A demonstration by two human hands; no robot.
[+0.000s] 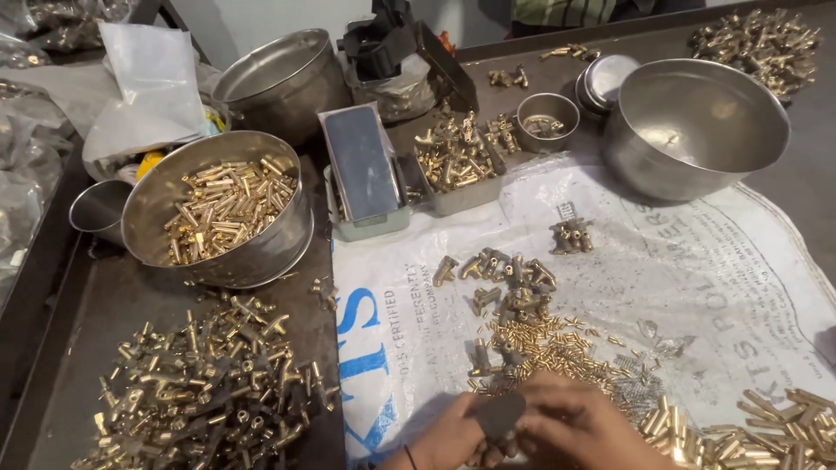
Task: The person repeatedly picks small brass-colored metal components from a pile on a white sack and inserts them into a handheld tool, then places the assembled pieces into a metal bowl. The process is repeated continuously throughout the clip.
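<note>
Left grip: left hand (453, 435) low at frame bottom, palm turned in, fingers curled shut round a dark flat piece (498, 414) w/ small brass parts (484, 453) bunched below it; thin dark band at wrist.
Right grip: right hand (579, 426) just beside left, knuckles up, fingers bent down onto same dark piece; closed over it, but whether it truly clamps or only rests there, can't tell, as fingertips are hidden.
Held piece: at bottom centre, between both hands, above white sack sheet (697, 261).
Near hands: scatter of tiny brass pins (549, 344) just ahead; brass fittings (509, 278) beyond, small cluster (570, 237) further out.
Right side: heap of brass tubes (766, 426) touching frame edge, close to right hand.
Left side: big pile of brass tee fittings (200, 383) on dark surface (131, 287), well apart from hands.
Far left: steel bowl (218, 252) full of brass tubes; second steel bowl (283, 83) behind it.
Centre back: grey box (361, 165), tray of brass parts (457, 161), small steel cup (547, 117).
Far right: large steel bowl (697, 126); brass heap (758, 43) at corner.
In the way: pins & fittings crowd sheet directly ahead of both hands.
</note>
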